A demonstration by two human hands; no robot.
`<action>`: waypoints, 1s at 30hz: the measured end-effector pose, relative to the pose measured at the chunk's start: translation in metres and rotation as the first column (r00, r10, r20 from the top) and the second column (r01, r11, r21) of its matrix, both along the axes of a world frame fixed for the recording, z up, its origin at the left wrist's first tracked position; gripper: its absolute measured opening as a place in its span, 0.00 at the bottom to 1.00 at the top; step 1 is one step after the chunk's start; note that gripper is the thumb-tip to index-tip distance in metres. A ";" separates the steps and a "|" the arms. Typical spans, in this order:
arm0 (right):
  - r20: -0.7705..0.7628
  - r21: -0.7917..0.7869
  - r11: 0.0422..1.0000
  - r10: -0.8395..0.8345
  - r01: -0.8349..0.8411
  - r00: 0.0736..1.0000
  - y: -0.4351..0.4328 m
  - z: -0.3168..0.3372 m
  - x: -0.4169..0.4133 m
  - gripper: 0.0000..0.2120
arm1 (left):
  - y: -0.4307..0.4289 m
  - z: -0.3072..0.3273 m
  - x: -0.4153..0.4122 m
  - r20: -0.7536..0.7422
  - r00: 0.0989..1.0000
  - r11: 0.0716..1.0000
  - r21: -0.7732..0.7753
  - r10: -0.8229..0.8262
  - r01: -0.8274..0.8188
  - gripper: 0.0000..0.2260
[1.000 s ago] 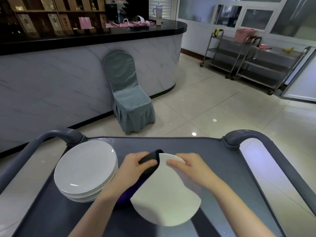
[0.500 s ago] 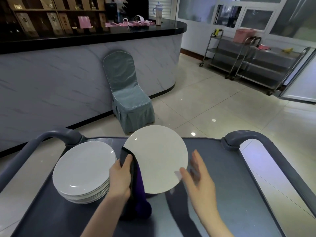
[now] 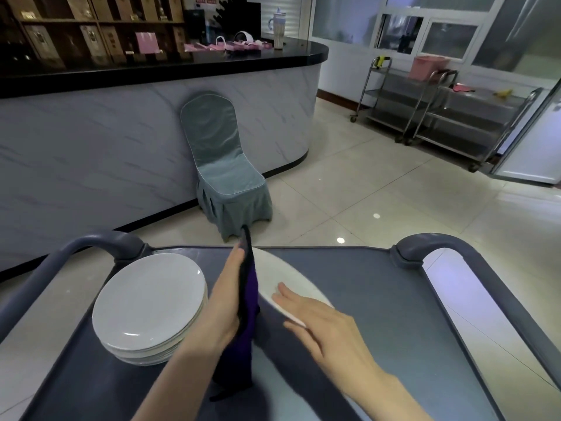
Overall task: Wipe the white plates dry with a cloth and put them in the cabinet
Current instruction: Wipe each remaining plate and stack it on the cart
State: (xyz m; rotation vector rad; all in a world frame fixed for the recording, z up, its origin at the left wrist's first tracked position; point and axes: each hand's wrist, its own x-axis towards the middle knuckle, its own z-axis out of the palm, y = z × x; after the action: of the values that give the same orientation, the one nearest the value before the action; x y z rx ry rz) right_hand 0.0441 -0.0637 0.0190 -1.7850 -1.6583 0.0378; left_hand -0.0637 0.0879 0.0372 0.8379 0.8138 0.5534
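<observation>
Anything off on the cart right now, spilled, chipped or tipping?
Nothing stands out. The plate stack sits level on the cart. One plate stands steeply tilted, but it is pressed between the cloth under the left hand and the right hand's straight fingers. No chips or spills show.

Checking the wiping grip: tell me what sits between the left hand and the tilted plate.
The dark purple cloth, seen in the head view: the left hand presses it against the white plate, whose other face the right hand touches.
</observation>
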 end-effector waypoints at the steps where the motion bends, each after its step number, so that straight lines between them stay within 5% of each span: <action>1: -0.186 -0.024 1.000 -0.017 0.013 0.982 0.004 0.004 -0.008 0.17 | -0.008 0.001 0.005 -0.058 0.998 0.994 0.104 -0.029 0.035 0.31; 3: -0.498 -0.011 0.995 -0.095 0.104 0.862 0.014 0.014 -0.019 0.10 | -0.025 -0.001 0.013 -0.136 0.990 0.890 0.446 -0.042 0.099 0.32; 5: -0.757 -0.014 0.976 -0.153 0.218 0.636 0.021 0.024 -0.021 0.15 | -0.040 -0.008 0.016 -0.149 0.989 0.598 0.792 -0.003 0.121 0.26; 8: -0.946 0.008 0.965 -0.078 0.261 0.316 0.027 0.033 -0.016 0.16 | -0.052 -0.017 0.018 -0.254 0.967 0.291 0.926 0.013 0.240 0.28; 10: -0.955 0.008 0.958 -0.078 0.288 0.285 0.027 0.036 -0.015 0.16 | -0.049 -0.021 0.017 -0.292 0.956 0.205 0.935 -0.009 0.288 0.29; 12: -0.929 -0.017 0.950 -0.130 0.312 0.346 0.024 0.034 -0.019 0.15 | -0.040 -0.023 0.015 -0.262 0.964 0.259 0.929 -0.049 0.266 0.28; 15: -0.851 -0.041 0.954 -0.190 0.298 0.490 0.017 0.032 -0.024 0.19 | -0.023 -0.020 0.019 -0.183 0.982 0.567 0.805 -0.045 0.175 0.24; 17: -0.831 -0.055 0.956 -0.204 0.288 0.518 0.014 0.030 -0.022 0.21 | -0.021 -0.019 0.021 -0.175 0.983 0.679 0.715 -0.057 0.167 0.23; 18: -0.834 -0.047 0.953 -0.203 0.301 0.513 0.014 0.031 -0.020 0.19 | -0.026 -0.020 0.020 -0.191 0.980 0.646 0.741 -0.059 0.183 0.23; 21: -0.853 -0.012 0.933 -0.197 0.359 0.483 0.019 0.033 -0.011 0.12 | -0.050 -0.028 0.014 -0.297 0.954 0.308 0.904 -0.047 0.296 0.28; 23: -0.829 0.013 0.938 -0.183 0.346 0.529 0.021 0.034 -0.006 0.12 | -0.057 -0.030 0.014 -0.355 0.934 0.185 0.915 -0.051 0.358 0.28; 27: -0.802 0.045 0.950 -0.150 0.310 0.578 0.016 0.032 -0.007 0.16 | -0.041 -0.019 0.019 -0.362 0.930 0.176 0.913 -0.071 0.368 0.26; 30: -0.817 0.033 0.957 -0.140 0.288 0.559 0.011 0.027 -0.013 0.17 | -0.022 -0.021 0.021 -0.296 0.950 0.349 0.883 -0.102 0.313 0.26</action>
State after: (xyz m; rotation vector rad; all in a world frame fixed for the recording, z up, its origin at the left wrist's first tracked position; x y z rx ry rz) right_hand 0.0315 -0.0526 0.0463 -1.4702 -0.7324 0.5228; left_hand -0.0425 0.0656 0.0163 2.0830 0.4780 0.7050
